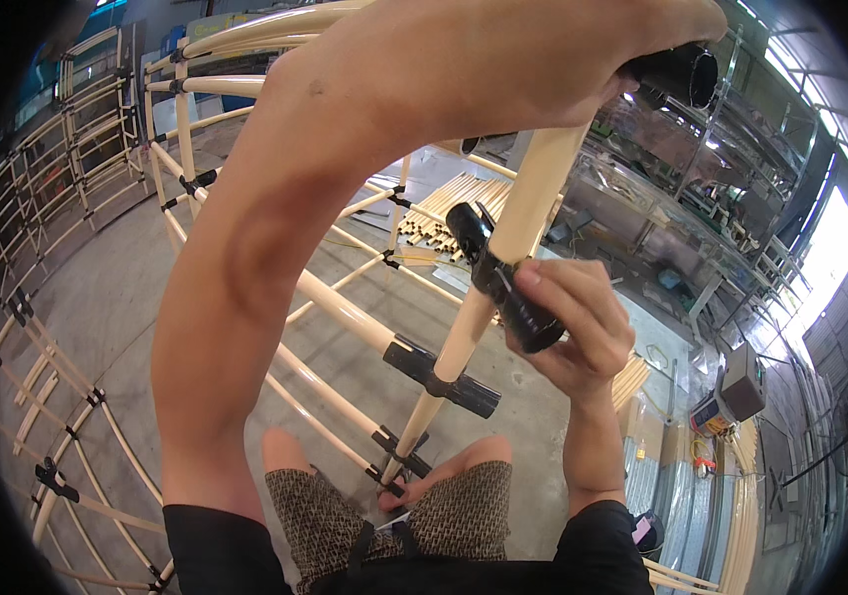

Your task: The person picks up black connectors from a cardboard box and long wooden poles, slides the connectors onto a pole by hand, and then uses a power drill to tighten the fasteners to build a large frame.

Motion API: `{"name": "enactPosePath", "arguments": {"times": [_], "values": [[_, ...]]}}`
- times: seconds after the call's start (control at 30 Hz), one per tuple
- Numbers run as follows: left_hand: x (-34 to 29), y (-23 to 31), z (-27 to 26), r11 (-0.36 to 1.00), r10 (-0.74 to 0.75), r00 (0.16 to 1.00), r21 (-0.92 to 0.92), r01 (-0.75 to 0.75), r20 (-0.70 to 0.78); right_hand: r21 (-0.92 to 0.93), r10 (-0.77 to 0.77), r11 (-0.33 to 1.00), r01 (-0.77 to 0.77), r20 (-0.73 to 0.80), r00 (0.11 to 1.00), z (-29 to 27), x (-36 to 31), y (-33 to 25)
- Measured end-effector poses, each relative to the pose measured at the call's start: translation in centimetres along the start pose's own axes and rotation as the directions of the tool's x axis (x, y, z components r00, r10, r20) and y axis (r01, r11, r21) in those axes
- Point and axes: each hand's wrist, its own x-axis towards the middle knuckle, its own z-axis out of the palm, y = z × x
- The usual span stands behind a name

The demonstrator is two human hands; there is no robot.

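Right hand [588, 322] sets a black, tube-shaped clamp fitting [528, 315] across a glossy, cream, round pole [540, 188]

The step in hand looks to be placing or adjusting this fitting partway up the pole; the thumb and fingers of the right hand are clamped on its lower-right half, while the upper-left half juts out past the pole's other side, with no pipe visible in it; whether it is tight on the pole I cannot tell; the left hand [677, 20] reaches over to the pole's upper end, beside a black cylindrical end fitting [677, 74]; its fingers are mostly hidden, so I cannot tell whether they are closed on anything; from there the pole slants down toward the grey concrete floor [533, 426]; nearer its lower end a black, sleeve-like cross fitting [444, 379] sits on it, with a cream horizontal pipe [345, 315] running into the left side; the next move, as I judge it, calls for turning or sliding the held fitting until it lies parallel with that lower one, the pole being steadied meanwhile; a twist off line would probably make it harder for a pipe to enter squarely
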Motion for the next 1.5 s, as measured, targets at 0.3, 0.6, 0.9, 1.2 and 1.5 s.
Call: {"name": "enactPosePath", "arguments": {"times": [0.3, 0.6, 0.9, 1.2, 1.5], "values": [[1.7, -1.3, 1.3, 0.997, 0.014, 0.998, 0.078, -0.019, 0.058, 0.024, 0.121, 0.993, -0.119, -0.132, 0.984, -0.2, 0.8, 0.7], [1.2, -1.4, 2.8, 0.988, 0.098, 0.979, -0.097, -0.117, -0.18, 0.364, 0.345, 0.896, -0.255, -0.206, 0.916, 0.7, -1.6, 0.9], [1.5, -2.3, 3.0, 0.996, -0.057, 0.998, -0.074, 0.058, 0.011, 0.18, 0.202, 0.969, -0.169, -0.184, 0.962, 0.2, -1.5, 1.5], [1.2, -4.0, 2.6, 0.982, 0.106, 0.989, -0.149, -0.12, -0.098, 0.147, 0.143, 0.983, -0.107, -0.265, 0.954, 0.8, 0.1, 1.3], [1.6, -2.0, 1.2, 0.996, -0.078, 0.992, -0.028, 0.081, 0.095, 0.319, 0.213, 0.94, -0.124, -0.26, 0.942, -0.1, 1.9, 2.5]]}}
